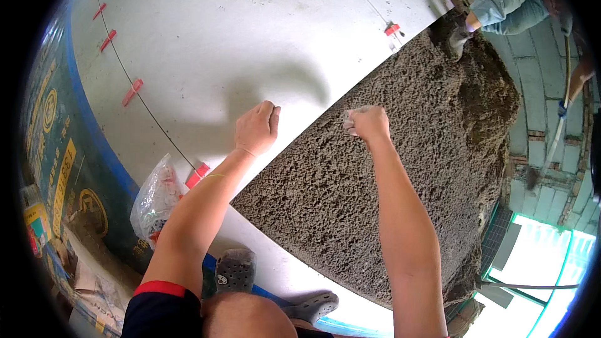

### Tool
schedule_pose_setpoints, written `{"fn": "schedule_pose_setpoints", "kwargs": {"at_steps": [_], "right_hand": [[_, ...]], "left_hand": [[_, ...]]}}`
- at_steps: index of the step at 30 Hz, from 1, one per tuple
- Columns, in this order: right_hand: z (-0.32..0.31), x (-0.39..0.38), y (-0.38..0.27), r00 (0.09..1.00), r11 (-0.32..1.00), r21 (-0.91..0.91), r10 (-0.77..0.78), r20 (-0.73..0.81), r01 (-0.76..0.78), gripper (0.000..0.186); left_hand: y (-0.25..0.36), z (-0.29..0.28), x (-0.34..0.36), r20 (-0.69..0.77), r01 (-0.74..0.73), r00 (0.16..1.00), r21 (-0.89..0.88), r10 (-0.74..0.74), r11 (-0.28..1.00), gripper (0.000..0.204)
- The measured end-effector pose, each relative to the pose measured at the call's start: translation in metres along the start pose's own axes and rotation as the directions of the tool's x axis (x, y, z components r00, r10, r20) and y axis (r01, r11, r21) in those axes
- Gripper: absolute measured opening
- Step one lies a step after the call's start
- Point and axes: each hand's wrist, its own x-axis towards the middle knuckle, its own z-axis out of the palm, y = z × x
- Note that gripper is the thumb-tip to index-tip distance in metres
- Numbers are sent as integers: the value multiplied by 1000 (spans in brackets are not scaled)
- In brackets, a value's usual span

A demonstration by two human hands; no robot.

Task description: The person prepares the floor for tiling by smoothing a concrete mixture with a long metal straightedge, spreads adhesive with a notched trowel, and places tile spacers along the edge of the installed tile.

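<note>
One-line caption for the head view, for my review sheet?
Left hand rests on a laid tile; right hand grips something small over the mortar bed.

Tiled floor (213, 44) (mortar bed (375, 213), red clips (132, 92))

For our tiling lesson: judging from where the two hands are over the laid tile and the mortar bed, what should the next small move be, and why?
Probably lower the right hand onto the mortar bed next to the tile edge. The hand hovers there closed on a small pale thing, the mortar looks rough and lumpy, and the left hand rests on the large grey tile by that edge.
</note>
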Motion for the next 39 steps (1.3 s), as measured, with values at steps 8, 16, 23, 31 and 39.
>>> {"fn": "schedule_pose_setpoints", "kwargs": {"at_steps": [8,16,23,31,39], "right_hand": [[27,66,-11,989,943,-306,147,27,-132,22],[42,66,-22,987,970,-203,149,51,-136,20],[46,66,-11,937,829,437,307,166,-349,20],[61,50,-10,977,927,354,179,-116,-127,21],[46,42,-15,986,974,160,167,-18,-162,30]], "left_hand": [[5,2,13,54,10,998,61,-14,998,22],[5,2,15,7,8,1000,9,-8,1000,21],[4,4,16,-30,-22,999,-2,22,1000,20],[4,8,17,-46,-41,998,39,43,998,20],[2,7,18,6,7,1000,62,-8,998,20]]}}
